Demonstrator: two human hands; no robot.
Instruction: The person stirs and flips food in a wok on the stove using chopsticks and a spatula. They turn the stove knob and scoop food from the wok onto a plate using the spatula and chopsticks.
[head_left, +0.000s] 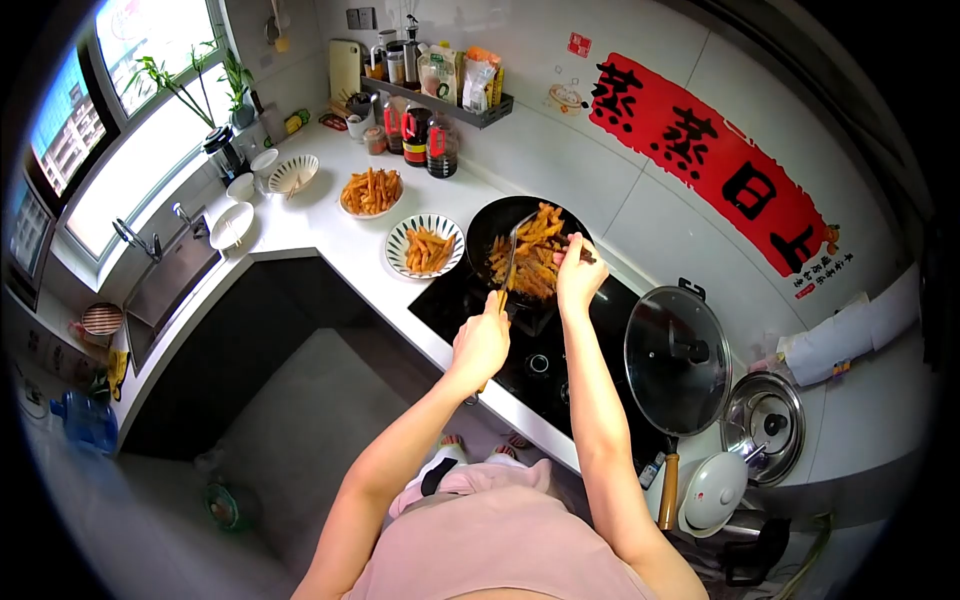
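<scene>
A black wok (483,222) sits on the stove, holding a heap of orange-brown pieces of food (536,262) that look like chicken feet. My left hand (482,342) is wrapped round the wooden handle of a spatula (510,262), whose metal end reaches into the food. At the wok's right side, my right hand (579,275) is closed with its fingertips over the food. Something dark shows by those fingers, but I cannot make out what it is. Just left of the wok stands a patterned plate (395,262) with similar orange pieces.
Another bowl of orange pieces (370,192) stands farther back, near bottles (441,150) by the wall. A glass lid (677,362) is propped right of the black stove (540,385). A white pot lid (716,490) lies beyond it. The sink (170,285) is at left.
</scene>
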